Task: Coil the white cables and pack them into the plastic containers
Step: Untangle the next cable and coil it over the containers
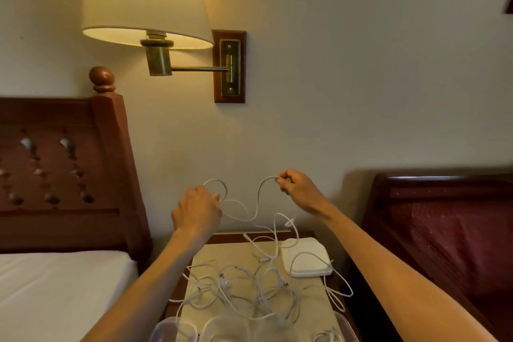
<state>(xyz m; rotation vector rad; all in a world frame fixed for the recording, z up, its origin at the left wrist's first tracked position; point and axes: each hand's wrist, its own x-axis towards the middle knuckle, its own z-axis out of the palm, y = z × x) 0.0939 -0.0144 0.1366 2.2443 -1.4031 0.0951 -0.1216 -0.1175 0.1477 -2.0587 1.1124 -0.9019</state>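
So I'm at a small bench squeezed between two beds, lower middle of the frame, with a pale cloth over the top. On the left there's a bed with a white sheet and a carved dark-wood headboard; on the right, a dark wooden frame with red patterned fabric. Upper left, a lit wall lamp hangs off a brass arm on a plain cream wall.

The white cables are a loose, tangled heap spread over the bench, thin and pale, some loops hanging over the right edge. A closed white container sits at the right side of the bench, and clear plastic containers line the bottom edge of the frame.

One cable is lifted above the pile. My left hand is curled round a loop of it; my right hand pinches its end, fingers closed tight.
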